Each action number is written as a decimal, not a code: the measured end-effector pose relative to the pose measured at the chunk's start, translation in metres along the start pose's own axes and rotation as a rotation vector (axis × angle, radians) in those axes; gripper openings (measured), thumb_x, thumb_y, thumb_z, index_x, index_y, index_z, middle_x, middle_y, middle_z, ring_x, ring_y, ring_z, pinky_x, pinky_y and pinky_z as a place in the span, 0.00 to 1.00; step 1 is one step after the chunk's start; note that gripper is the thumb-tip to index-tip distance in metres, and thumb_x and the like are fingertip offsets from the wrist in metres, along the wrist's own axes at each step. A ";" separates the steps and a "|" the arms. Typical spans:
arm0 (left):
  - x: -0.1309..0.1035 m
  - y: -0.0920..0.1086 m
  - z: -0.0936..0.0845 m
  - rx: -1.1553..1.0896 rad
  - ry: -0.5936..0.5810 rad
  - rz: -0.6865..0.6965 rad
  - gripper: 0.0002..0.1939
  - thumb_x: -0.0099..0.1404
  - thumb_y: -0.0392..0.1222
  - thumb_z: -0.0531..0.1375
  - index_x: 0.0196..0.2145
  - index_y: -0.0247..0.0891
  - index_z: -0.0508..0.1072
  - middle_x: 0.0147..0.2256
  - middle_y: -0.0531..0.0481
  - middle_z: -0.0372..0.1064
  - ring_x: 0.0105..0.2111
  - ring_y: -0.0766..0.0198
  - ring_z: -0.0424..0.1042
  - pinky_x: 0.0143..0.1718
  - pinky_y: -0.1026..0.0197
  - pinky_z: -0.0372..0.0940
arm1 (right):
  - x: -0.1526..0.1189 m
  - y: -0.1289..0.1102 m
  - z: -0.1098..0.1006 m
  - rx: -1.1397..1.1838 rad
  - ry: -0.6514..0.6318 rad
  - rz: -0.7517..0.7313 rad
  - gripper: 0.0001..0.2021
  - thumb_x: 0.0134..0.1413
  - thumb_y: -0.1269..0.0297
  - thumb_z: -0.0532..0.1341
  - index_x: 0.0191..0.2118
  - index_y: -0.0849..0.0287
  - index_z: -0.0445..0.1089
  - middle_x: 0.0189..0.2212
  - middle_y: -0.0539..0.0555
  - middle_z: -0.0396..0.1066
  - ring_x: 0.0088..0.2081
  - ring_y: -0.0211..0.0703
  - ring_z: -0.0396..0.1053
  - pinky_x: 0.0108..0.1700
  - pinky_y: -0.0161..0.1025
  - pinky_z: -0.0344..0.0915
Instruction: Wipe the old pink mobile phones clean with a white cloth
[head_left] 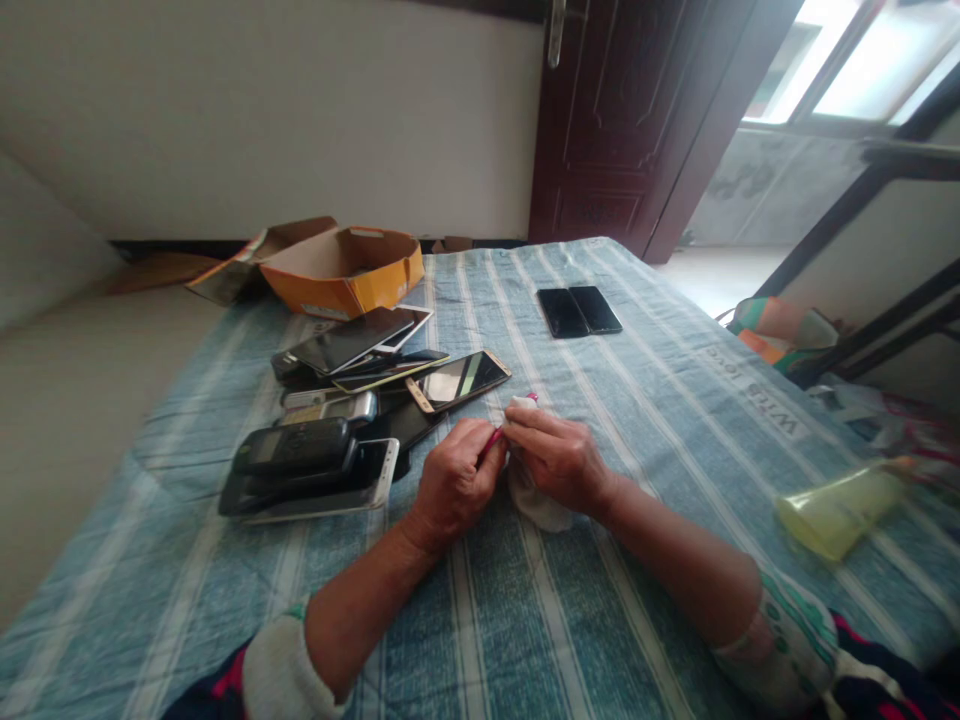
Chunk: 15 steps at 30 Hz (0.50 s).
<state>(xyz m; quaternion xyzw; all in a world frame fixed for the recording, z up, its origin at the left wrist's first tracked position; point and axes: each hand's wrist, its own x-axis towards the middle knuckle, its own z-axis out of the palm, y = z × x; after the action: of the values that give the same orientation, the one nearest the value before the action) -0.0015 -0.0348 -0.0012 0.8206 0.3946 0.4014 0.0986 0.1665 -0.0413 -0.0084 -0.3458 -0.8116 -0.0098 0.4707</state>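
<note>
My left hand (459,480) is closed around a slim pink object (491,440), most of which is hidden by my fingers, so I cannot tell its kind. My right hand (559,455) pinches a white cloth (540,503) against that object, and part of the cloth hangs down below the palm onto the bed cover. Both hands meet at the middle of the view. Just beyond my left hand lies a gold-framed phone (461,380), screen up. Left of it is a loose pile of phones, among them a black handset (296,450) on top of a white-edged phone (382,475).
An open orange cardboard box (345,285) stands behind the pile. Two dark phones (581,312) lie side by side farther back. A yellow translucent item (840,510) rests at the right on the striped blue cover (637,600). A brown door (615,120) is behind.
</note>
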 end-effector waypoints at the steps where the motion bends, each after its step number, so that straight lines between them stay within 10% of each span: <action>1: 0.000 0.000 0.000 0.001 0.001 -0.001 0.10 0.68 0.39 0.53 0.33 0.35 0.72 0.33 0.44 0.72 0.34 0.60 0.72 0.37 0.60 0.68 | 0.000 0.002 0.000 -0.006 0.000 0.008 0.14 0.59 0.76 0.53 0.43 0.62 0.74 0.45 0.61 0.75 0.51 0.45 0.72 0.50 0.39 0.72; 15: 0.000 0.000 0.001 0.009 -0.013 0.003 0.10 0.67 0.40 0.54 0.36 0.34 0.73 0.34 0.44 0.72 0.35 0.60 0.72 0.39 0.59 0.68 | 0.003 0.031 -0.016 -0.002 0.079 0.222 0.15 0.55 0.74 0.54 0.43 0.57 0.75 0.45 0.56 0.74 0.47 0.42 0.73 0.51 0.40 0.70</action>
<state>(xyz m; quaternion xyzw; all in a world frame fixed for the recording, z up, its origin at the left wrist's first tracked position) -0.0004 -0.0350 -0.0023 0.8243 0.3946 0.3943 0.0969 0.1958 -0.0212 -0.0068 -0.4334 -0.7492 0.0282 0.5001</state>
